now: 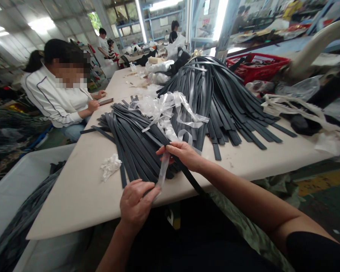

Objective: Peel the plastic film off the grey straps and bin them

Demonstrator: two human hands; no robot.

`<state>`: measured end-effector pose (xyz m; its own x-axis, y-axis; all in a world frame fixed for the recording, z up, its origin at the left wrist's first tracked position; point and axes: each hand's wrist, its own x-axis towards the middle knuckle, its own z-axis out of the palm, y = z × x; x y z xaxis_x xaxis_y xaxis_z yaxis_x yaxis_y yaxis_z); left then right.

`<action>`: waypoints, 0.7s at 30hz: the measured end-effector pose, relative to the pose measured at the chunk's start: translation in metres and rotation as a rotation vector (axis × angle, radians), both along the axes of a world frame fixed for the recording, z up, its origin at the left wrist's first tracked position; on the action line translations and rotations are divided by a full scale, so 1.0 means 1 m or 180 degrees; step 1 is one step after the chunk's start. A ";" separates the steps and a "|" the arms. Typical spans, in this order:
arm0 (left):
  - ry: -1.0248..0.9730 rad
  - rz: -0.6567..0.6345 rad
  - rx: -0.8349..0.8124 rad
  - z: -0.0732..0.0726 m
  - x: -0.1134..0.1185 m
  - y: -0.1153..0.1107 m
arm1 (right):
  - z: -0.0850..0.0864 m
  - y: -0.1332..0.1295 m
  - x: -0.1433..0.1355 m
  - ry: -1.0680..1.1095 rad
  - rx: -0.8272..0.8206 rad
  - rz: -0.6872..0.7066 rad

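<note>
My right hand is closed on a dark strap that runs down past the table's front edge. From that hand a strip of clear film stretches to my left hand, whose thumb and fingers pinch its lower end. Beneath and behind my hands lies a spread of similar dark straps. A tangle of white film strips rests on top of them. Beside the straps, on the left, sits a crumpled white wad.
Another heap of dark straps covers the table at the back right, near a red basket. At the left a seated person holds a phone. A white bin with dark material stands below the table's left edge.
</note>
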<state>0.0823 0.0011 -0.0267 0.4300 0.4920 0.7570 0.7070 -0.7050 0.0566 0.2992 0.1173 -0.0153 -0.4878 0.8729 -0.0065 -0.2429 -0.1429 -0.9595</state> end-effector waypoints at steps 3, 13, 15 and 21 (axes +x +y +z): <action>0.0297 -0.0107 -0.0037 -0.008 0.001 0.001 | 0.000 0.000 0.001 0.0175 -0.0032 0.0077; -0.2345 -0.0283 -0.3355 -0.005 0.006 0.012 | 0.013 -0.008 0.002 -0.0098 0.0897 0.0652; -0.2543 -0.0189 -0.3796 -0.002 0.013 0.023 | 0.016 -0.011 0.001 -0.0145 0.1024 0.0738; -0.3121 -0.0546 -0.5101 0.002 0.027 0.037 | 0.020 -0.014 0.006 -0.0249 0.1379 0.0683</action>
